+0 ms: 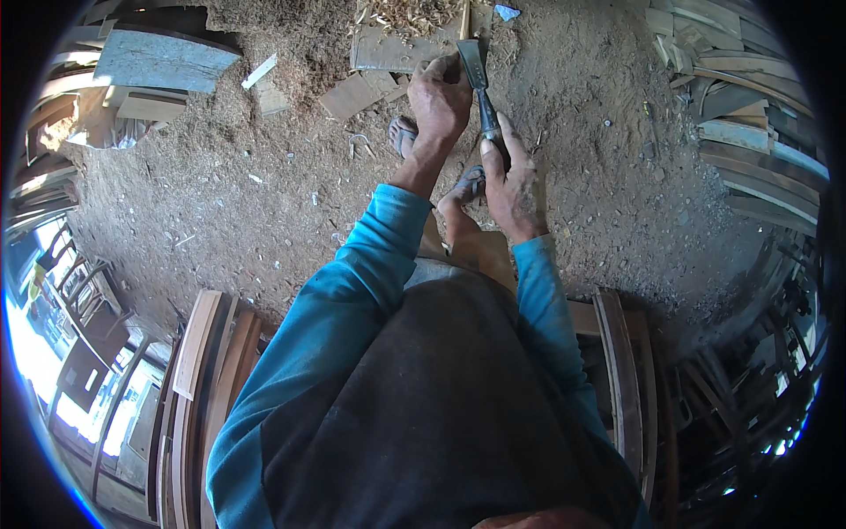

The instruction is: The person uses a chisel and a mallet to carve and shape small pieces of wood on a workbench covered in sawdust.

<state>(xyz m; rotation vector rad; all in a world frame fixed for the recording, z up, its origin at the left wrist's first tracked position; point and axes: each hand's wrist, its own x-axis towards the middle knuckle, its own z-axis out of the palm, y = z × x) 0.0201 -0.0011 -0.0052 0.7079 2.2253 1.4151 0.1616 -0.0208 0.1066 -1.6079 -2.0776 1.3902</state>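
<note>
My left hand (438, 104) is closed, held out ahead of my body, its fingers pinching the lower end of a thin wooden stick (465, 21) that points away from me. In my right hand (514, 183) is a broad chisel (473, 66), gripped by its dark handle with the fingers wrapped round and one lying along it. The flat metal blade widens toward its far end, which lies over or against the stick beside my left fingertips. Whether the edge touches the wood I cannot tell.
Beyond my hands a flat board (388, 53) on the dirt floor carries wood shavings (414, 13). Wood offcuts (348, 97) lie near my sandalled feet (404, 137). Stacked planks (167, 62) stand left, more timber (749, 132) right, and long boards (198, 344) flank me.
</note>
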